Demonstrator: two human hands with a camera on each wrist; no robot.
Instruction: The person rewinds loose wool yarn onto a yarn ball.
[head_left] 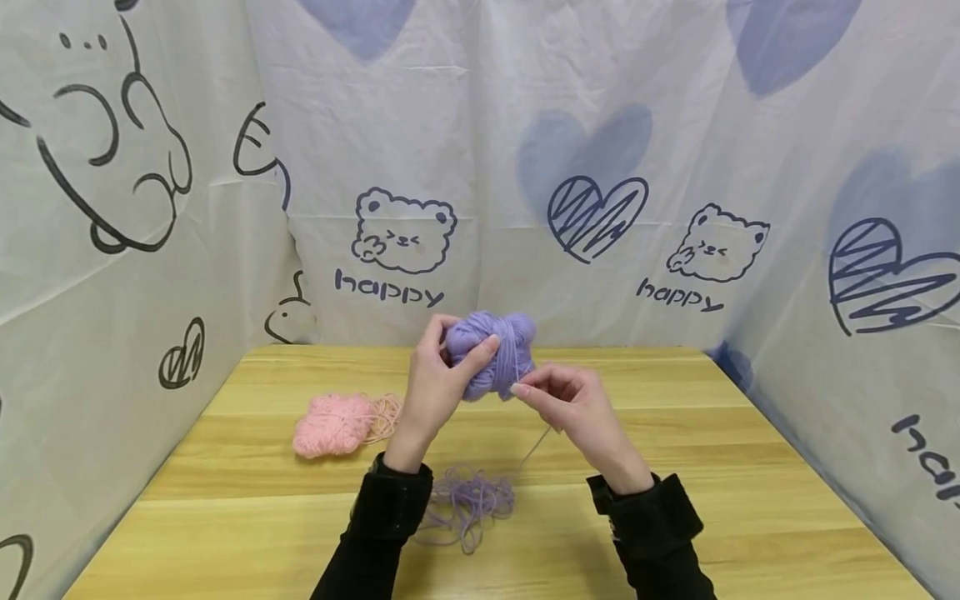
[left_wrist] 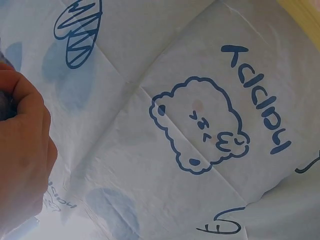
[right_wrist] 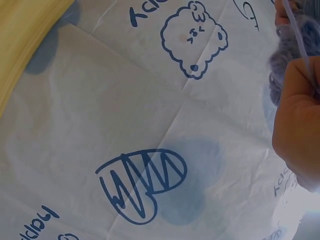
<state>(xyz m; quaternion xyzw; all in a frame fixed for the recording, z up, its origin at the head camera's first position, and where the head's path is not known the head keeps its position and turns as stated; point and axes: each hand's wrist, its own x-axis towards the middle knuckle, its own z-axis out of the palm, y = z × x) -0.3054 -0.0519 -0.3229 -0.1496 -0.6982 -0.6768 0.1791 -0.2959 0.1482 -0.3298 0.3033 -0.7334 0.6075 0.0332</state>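
Note:
A purple ball of yarn (head_left: 513, 346) is held up above the far part of the table by my left hand (head_left: 438, 375), thumb across its front and fingers behind it. Strands wrap round its middle. My right hand (head_left: 573, 408) pinches the yarn strand at the ball's lower right, thumb against forefinger. From that hand the strand runs down to a loose purple tangle (head_left: 472, 500) on the table between my forearms. In the left wrist view my left hand (left_wrist: 22, 150) shows at the edge; the right wrist view shows my right hand (right_wrist: 300, 120) beside the purple yarn (right_wrist: 282, 65).
A pink ball of yarn (head_left: 333, 425) with loose loops lies on the wooden table (head_left: 720, 517), left of my left wrist. White curtains (head_left: 495, 150) printed with hearts and bears enclose the table at the back and both sides.

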